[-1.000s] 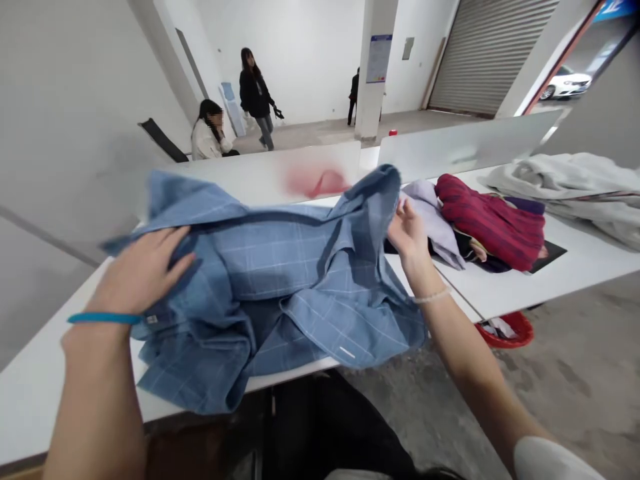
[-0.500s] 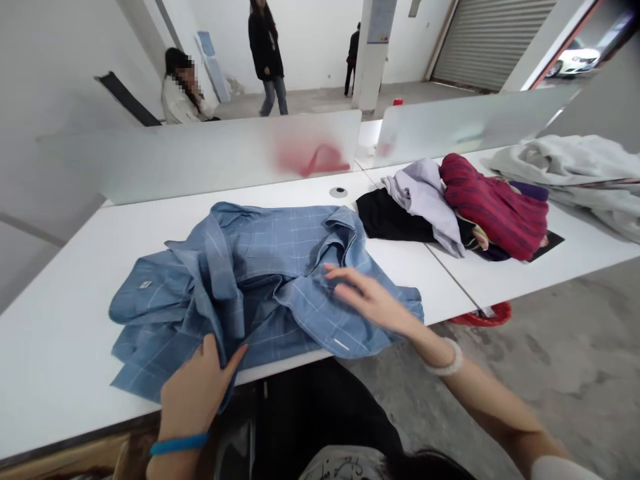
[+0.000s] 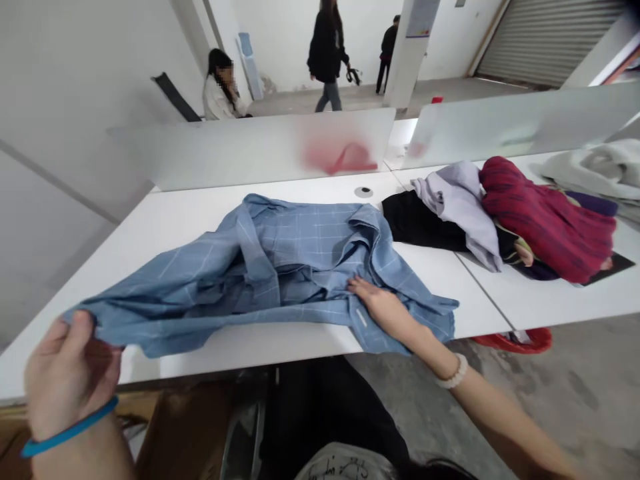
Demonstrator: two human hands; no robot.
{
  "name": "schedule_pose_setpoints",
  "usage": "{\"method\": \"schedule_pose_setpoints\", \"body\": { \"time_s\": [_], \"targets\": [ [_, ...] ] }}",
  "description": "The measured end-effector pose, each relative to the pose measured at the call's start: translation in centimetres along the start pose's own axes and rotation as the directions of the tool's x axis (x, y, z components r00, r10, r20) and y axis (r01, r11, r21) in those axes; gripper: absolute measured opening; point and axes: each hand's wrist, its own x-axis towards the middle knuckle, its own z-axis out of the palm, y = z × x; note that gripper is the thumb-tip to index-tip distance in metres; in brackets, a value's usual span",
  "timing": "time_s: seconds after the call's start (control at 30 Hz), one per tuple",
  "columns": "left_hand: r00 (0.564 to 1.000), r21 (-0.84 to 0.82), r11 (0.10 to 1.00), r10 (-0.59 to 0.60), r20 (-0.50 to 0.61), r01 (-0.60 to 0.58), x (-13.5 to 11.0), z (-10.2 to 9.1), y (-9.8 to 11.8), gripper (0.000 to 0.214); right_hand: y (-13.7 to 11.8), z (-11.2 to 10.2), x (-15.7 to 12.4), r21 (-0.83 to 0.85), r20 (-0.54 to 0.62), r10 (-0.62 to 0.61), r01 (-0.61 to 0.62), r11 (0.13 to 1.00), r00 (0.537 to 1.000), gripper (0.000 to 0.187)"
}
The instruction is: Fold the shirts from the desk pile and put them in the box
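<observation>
A blue checked shirt (image 3: 270, 267) lies crumpled on the white table (image 3: 165, 227), with a long part of it drawn out to the left. My left hand (image 3: 70, 377) is off the table's front edge, pinching that far end of the cloth between thumb and fingers. My right hand (image 3: 379, 308) rests flat on the shirt's lower right part, fingers spread slightly, near a small white tag or stripe. A blue band circles my left wrist, and a white beaded bracelet circles my right.
A pile of black (image 3: 420, 223), lilac (image 3: 463, 207) and red plaid (image 3: 547, 220) clothes lies to the right, with grey-white cloth (image 3: 595, 167) behind it. Frosted divider panels (image 3: 250, 150) stand along the far edge. A red basin (image 3: 515, 340) sits below. Several people (image 3: 325, 57) are beyond the panels.
My left hand has moved out to the left, pulling the shirt's end taut across the table. My right hand has slid lower and now lies flat on the shirt.
</observation>
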Motion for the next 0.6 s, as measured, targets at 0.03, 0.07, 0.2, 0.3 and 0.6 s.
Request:
{"method": "schedule_pose_setpoints", "body": {
  "time_s": [0.03,0.07,0.2,0.3,0.6],
  "targets": [
    [0.995,-0.038,0.994,0.102,-0.004,-0.102,0.5,-0.2,0.5,0.063,0.7,-0.4,-0.3,0.019,-0.029,0.052,-0.051,0.998,0.998,0.046],
    [0.979,-0.067,0.977,0.203,0.012,-0.202,0.7,-0.3,1.0,0.060,1.3,-0.8,-0.7,0.034,-0.058,0.108,-0.106,0.994,0.992,0.047],
    [0.884,-0.158,0.874,0.467,0.011,-0.460,0.6,-0.3,1.6,0.048,3.6,-2.8,-2.5,0.054,-0.179,0.299,-0.295,0.954,0.937,0.044],
    [0.881,-0.173,0.867,0.472,-0.016,-0.467,0.4,-0.7,0.9,0.049,4.2,-5.0,-3.6,0.089,-0.331,0.413,-0.407,0.909,0.849,0.039],
    [0.983,-0.353,0.923,0.106,-0.150,-0.153,2.1,-1.4,-1.4,0.029,1.0,-10.0,-3.9,0.339,-0.054,0.273,-0.239,0.910,0.961,0.034]
  ]
}}
